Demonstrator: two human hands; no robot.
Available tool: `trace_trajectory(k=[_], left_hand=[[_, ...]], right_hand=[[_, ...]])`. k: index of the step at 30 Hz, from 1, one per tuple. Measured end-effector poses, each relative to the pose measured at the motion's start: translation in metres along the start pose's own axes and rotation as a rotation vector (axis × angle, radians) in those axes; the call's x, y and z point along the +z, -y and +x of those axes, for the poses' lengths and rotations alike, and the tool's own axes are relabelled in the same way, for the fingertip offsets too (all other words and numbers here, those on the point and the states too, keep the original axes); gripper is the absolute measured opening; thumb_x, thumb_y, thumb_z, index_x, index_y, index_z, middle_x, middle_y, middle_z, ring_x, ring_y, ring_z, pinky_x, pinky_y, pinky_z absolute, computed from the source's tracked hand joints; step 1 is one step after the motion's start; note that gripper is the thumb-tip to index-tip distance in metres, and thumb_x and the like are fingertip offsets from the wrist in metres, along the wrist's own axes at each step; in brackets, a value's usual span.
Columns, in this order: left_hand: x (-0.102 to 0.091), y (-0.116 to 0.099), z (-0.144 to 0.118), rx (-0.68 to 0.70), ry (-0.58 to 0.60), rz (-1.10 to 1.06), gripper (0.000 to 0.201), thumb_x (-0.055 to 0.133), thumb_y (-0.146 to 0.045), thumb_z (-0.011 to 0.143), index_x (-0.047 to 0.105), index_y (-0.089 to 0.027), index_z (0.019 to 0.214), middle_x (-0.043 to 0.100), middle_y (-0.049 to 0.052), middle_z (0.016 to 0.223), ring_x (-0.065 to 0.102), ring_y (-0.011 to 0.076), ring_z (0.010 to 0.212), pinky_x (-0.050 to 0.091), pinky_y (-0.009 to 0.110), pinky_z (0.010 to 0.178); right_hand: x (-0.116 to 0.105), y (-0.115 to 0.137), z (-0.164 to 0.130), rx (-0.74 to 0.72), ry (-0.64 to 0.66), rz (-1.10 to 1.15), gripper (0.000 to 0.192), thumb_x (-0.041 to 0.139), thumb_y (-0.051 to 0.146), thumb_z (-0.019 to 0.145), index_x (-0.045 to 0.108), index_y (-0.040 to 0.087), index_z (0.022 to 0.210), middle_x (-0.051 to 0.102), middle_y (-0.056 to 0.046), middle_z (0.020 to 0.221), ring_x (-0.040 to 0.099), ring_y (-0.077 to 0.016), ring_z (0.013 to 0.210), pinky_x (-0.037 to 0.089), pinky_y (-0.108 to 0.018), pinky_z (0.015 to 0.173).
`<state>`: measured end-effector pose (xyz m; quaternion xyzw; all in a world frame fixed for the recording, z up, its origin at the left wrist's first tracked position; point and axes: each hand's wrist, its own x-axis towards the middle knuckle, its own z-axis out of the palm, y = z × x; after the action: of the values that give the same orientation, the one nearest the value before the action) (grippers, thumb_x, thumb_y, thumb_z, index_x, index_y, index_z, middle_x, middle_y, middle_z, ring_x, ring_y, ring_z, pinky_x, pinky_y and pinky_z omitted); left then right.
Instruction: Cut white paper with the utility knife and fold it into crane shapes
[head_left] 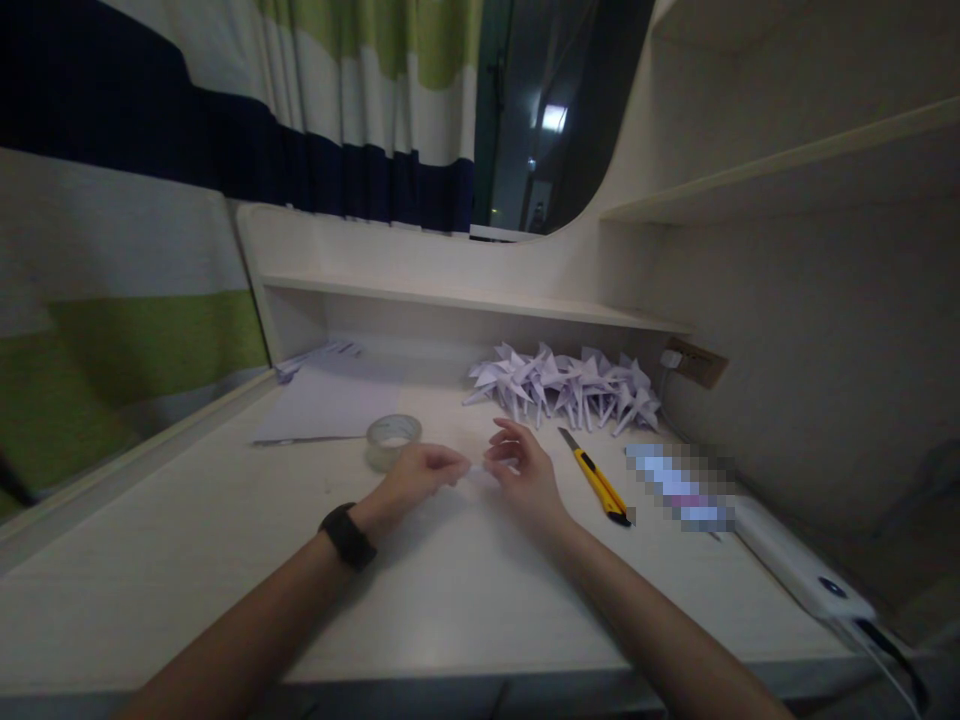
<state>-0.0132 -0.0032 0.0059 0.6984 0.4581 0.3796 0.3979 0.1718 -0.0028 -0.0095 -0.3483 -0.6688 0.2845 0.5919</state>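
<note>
Paper scrap (477, 470) — small, pale, pinched

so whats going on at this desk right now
A person sits at a pale desk and pinches a small piece of white paper between both hands, the left hand and the right hand, just above the desktop. A roll of clear tape sits just beyond the left hand, and a yellow utility knife lies to the right. Behind them is a pile of folded paper shapes, with flat sheets of paper at the back left.
</note>
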Motion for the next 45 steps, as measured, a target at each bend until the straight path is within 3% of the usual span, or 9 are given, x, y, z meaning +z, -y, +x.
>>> trace_trajectory(k=[5,13,19,23,28,39,45], left_hand=[[0.0,-0.005,0.0,0.036,-0.011,0.017,0.029,0.063,-0.041,0.073,0.068,-0.014,0.066,0.057,0.002,0.053,0.044,0.0112,0.05,0.029,0.022,0.046],[0.003,0.01,0.003,-0.017,0.065,-0.019,0.042,0.058,-0.05,0.077,0.071,-0.012,0.087,0.059,0.002,0.055,0.046,0.0099,0.045,0.032,0.02,0.043],[0.001,0.012,0.006,0.064,0.067,0.041,0.036,0.056,-0.045,0.081,0.071,-0.013,0.075,0.053,-0.001,0.049,0.044,0.0096,0.045,0.032,0.021,0.046],[0.0,0.007,0.003,0.026,0.105,0.007,0.039,0.057,-0.048,0.079,0.072,-0.012,0.082,0.052,-0.001,0.049,0.042,0.0097,0.045,0.029,0.021,0.045],[0.0,0.004,0.003,0.038,0.078,0.027,0.038,0.058,-0.048,0.076,0.071,-0.013,0.076,0.051,-0.002,0.047,0.041,0.0099,0.045,0.029,0.022,0.046],[0.001,0.009,0.007,0.112,0.031,0.068,0.026,0.06,-0.037,0.077,0.072,-0.014,0.077,0.062,0.002,0.057,0.051,0.0125,0.053,0.038,0.023,0.052],[0.0,0.008,0.006,0.054,0.076,-0.006,0.025,0.064,-0.036,0.073,0.07,-0.013,0.079,0.061,0.001,0.057,0.048,0.0106,0.049,0.036,0.021,0.047]], right_hand=[[0.001,-0.003,0.0,0.014,0.013,0.005,0.049,0.063,0.013,0.069,0.054,0.026,0.116,0.059,0.0,0.088,0.062,-0.0135,0.072,0.051,-0.027,0.065],[0.0,-0.004,0.0,0.019,-0.016,-0.012,0.045,0.065,0.015,0.068,0.056,0.024,0.112,0.062,0.0,0.083,0.061,-0.014,0.071,0.051,-0.027,0.063],[-0.001,-0.007,0.0,0.011,0.005,-0.025,0.045,0.064,0.016,0.069,0.056,0.024,0.113,0.063,-0.001,0.084,0.062,-0.015,0.073,0.051,-0.028,0.066],[-0.001,-0.007,0.001,-0.018,0.007,-0.058,0.046,0.063,0.015,0.069,0.056,0.024,0.114,0.064,-0.001,0.084,0.062,-0.0157,0.074,0.051,-0.03,0.069],[-0.001,-0.006,0.0,-0.019,0.027,-0.047,0.046,0.062,0.014,0.07,0.055,0.025,0.114,0.064,-0.001,0.083,0.063,-0.0159,0.074,0.052,-0.03,0.07],[-0.001,-0.005,-0.001,0.063,0.032,-0.063,0.048,0.067,0.016,0.07,0.054,0.023,0.116,0.065,-0.002,0.083,0.063,-0.0165,0.075,0.052,-0.03,0.068],[0.001,-0.003,0.0,0.096,0.054,-0.001,0.045,0.066,0.015,0.068,0.056,0.021,0.111,0.066,0.0,0.075,0.063,-0.016,0.07,0.051,-0.031,0.07]])
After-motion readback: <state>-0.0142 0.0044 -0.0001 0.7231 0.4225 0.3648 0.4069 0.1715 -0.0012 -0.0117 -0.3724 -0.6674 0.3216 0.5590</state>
